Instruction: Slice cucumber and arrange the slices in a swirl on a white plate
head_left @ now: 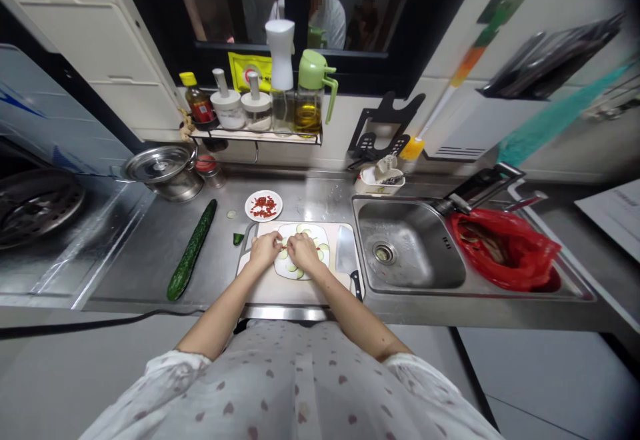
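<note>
My left hand and my right hand meet over a white plate, fingers closed in a pinch. A tiny reddish bit shows between the fingertips; which hand holds it I cannot make out. Pale green-edged cucumber slices lie around the plate, partly hidden by my hands. Under the plate is a cutting board. On its right side rests a knife with a broad blade and a black handle. Behind my left hand, a small white dish holds chopped red pieces.
A whole cucumber and a cut cucumber end lie left of the board. Rightward are the sink and a red plastic bag. A lidded steel pot stands at the back left, beside a shelf of seasoning bottles.
</note>
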